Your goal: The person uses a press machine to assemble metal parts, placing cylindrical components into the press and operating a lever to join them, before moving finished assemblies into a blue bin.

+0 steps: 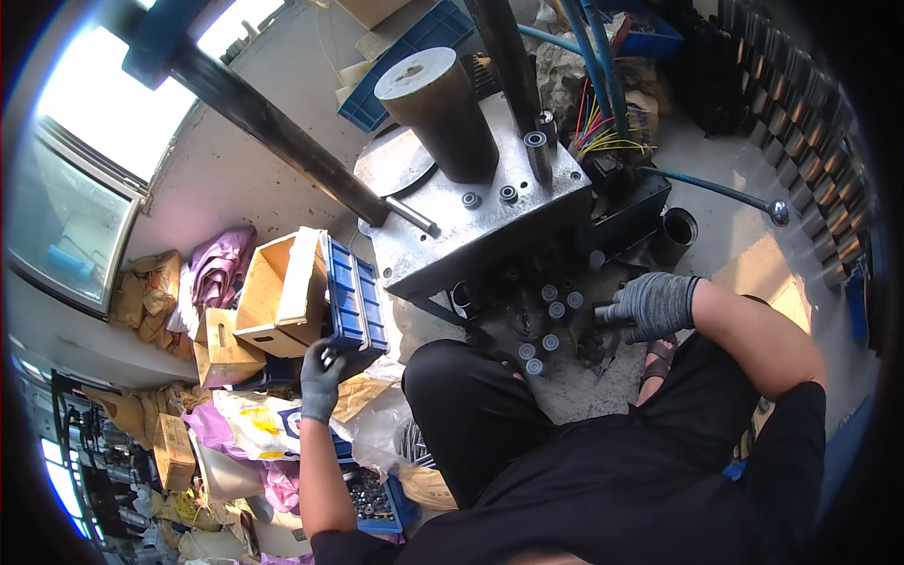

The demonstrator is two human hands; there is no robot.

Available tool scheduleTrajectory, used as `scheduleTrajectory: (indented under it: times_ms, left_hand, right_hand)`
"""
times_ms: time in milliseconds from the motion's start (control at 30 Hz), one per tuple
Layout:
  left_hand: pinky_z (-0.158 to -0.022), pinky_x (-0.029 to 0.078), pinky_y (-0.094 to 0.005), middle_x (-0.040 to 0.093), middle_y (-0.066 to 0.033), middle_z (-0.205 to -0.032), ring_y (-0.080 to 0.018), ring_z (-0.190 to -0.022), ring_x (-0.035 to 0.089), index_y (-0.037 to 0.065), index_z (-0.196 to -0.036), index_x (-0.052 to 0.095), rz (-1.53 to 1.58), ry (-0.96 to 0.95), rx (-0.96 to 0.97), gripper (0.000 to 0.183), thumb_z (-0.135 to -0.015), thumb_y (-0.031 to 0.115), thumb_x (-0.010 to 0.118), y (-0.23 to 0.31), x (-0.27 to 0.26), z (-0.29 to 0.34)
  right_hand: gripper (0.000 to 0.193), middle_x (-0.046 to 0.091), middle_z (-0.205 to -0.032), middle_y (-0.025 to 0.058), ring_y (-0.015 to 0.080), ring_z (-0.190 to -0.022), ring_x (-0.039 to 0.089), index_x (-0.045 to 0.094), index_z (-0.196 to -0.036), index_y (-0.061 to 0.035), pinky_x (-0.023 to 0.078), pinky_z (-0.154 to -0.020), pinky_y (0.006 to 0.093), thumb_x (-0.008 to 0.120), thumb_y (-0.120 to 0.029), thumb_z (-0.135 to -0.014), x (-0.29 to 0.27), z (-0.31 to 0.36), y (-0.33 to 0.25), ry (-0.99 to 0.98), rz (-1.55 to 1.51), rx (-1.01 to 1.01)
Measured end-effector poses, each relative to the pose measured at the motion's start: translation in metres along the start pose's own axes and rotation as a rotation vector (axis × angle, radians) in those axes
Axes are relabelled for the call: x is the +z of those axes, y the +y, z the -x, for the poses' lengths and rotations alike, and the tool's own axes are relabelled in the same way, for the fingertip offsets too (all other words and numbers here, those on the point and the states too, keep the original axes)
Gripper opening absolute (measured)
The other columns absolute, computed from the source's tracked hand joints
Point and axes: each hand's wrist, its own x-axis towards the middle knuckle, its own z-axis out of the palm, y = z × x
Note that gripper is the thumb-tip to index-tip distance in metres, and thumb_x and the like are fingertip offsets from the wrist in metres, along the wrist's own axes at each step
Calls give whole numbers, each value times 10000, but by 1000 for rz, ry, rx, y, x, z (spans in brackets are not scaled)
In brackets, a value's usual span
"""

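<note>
My left hand [321, 384], in a grey glove, is raised beside the blue crate with its fingers closed on a small shiny metal part [329, 356]. The exact kind of that part is too small to make out. On the other side, my gloved right hand [656, 307] grips a short dark metal cylinder [605, 314] above my foot. Several round bearing-like parts [551, 343] lie on the floor below the steel press table [443, 259]. Two similar small bearings [508, 194] sit on the table top, near an upright metal tube [538, 155].
A thick steel block [443, 122] stands on the press table between dark columns [273, 132]. A lever with a ball end [777, 213] juts out at the right. Stacked metal tubes [800, 141] line the right wall. Cardboard boxes [282, 292] and a blue crate [356, 297] stand at the left.
</note>
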Motion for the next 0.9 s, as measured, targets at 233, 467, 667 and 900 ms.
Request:
scheduleTrajectory:
  times_ms: [233, 467, 667, 900]
  left_hand:
    - [-873, 538, -375, 641, -143, -1029, -268, -946, 639, 56, -1211, 629, -102, -242, 272, 414, -824, 70, 774, 170, 194, -175]
    - [-873, 531, -496, 663, -205, -1098, -393, -995, 639, 63, -1184, 677, -454, 20, 424, 334, -899, 234, 706, 203, 272, -208]
    - [-942, 503, -502, 673, -197, -1174, -412, -1079, 607, 60, -1185, 702, -764, 43, 609, 407, -897, 348, 695, 231, 263, -177]
    - [-886, 506, -504, 670, -179, -1070, -396, -996, 616, 43, -1110, 700, -505, 127, 534, 411, -855, 366, 697, 221, 270, -186]
  right_hand:
    - [377, 743, -1021, 139, 342, -952, 703, 709, -1195, -126, 549, -855, 467, 659, -340, -889, 3, -10, 10, -42, -133, 41]
    - [382, 741, -980, 147, 356, -950, 697, 721, -1176, -122, 545, -848, 465, 669, -369, -888, 8, 7, 30, -36, -208, 129]
    - [433, 750, -1049, 136, 336, -1009, 699, 689, -1283, -145, 542, -900, 446, 659, -353, -904, 6, 33, 29, -44, -233, 151]
    - [455, 733, -1046, 169, 352, -1002, 694, 675, -1282, -124, 539, -898, 468, 665, -372, -901, 3, 41, 29, -23, -284, 85]
